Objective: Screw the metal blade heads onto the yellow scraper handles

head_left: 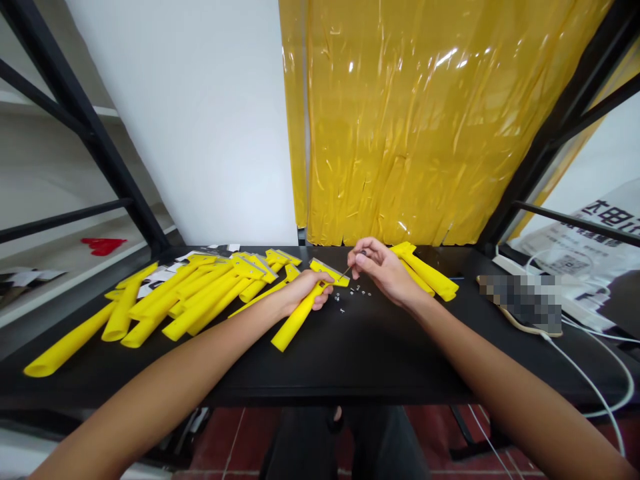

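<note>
My left hand (pixel 309 291) is wrapped round the handle of a yellow scraper (pixel 295 323), whose wide head with a metal strip points away from me. Above that head, my right hand (pixel 373 263) pinches a thin screwdriver (pixel 346 273), its tip down at the scraper head. The screwdriver's grip is mostly hidden in my fingers. Several small screws (pixel 352 291) lie loose on the black table between my hands. On the left rests a heap of similar yellow scrapers (pixel 200 293). A few more yellow scrapers (pixel 427 270) lie behind my right wrist.
A phone (pixel 520 303) with a white cable (pixel 585 373) lies on the right of the black table (pixel 380 360). Yellow plastic sheeting (pixel 400 133) and a white panel (pixel 200 120) stand behind. Black metal posts frame both sides. A red object (pixel 103 246) sits on the left shelf.
</note>
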Tool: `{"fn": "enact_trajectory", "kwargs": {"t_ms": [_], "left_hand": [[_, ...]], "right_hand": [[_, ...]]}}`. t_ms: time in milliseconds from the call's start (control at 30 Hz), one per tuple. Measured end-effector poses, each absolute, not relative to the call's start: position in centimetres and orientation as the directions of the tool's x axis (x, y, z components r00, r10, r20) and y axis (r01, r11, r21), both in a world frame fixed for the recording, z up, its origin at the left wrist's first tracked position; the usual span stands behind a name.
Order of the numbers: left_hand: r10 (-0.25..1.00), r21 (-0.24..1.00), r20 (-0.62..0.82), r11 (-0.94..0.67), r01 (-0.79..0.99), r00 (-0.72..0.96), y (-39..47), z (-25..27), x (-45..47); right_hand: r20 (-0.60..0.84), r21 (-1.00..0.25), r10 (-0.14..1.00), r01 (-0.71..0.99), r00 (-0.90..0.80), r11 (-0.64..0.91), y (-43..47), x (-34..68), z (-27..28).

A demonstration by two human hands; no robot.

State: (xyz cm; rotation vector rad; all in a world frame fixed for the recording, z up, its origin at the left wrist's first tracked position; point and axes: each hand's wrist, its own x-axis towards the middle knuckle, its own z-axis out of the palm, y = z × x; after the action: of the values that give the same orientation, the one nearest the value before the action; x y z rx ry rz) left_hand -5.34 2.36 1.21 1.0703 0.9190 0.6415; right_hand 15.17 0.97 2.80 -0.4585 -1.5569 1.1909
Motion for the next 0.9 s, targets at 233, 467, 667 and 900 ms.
{"fn": "enact_trajectory", "kwargs": {"t_ms": [233, 467, 667, 900], "left_hand": [[0.81, 0.932, -0.305, 0.361, -0.017, 0.5, 2.7, 0.7, -5.5], [0.79, 0.938, -0.265, 0.345, -0.043, 0.553, 3.0, 0.1, -5.8], [0.783, 0.94, -0.27, 0.34, -0.022, 0.561, 2.8, 0.4, -5.7], [0.776, 0.943, -0.261, 0.331, -0.02, 0.575, 2.7, 0.5, -5.7]], "right_hand": [[0.463, -0.886, 0.783, -0.183, -0.415, 0.427, 0.5, 15.1, 3.0], [0.497, -0.864, 0.792, -0.281, -0.353, 0.417, 0.8, 15.0, 2.6], [0.491, -0.871, 0.783, -0.185, -0.382, 0.455, 0.8, 15.3, 2.7], [0.499, -0.862, 0.753, -0.153, -0.429, 0.484, 0.5, 15.2, 2.9]]}}
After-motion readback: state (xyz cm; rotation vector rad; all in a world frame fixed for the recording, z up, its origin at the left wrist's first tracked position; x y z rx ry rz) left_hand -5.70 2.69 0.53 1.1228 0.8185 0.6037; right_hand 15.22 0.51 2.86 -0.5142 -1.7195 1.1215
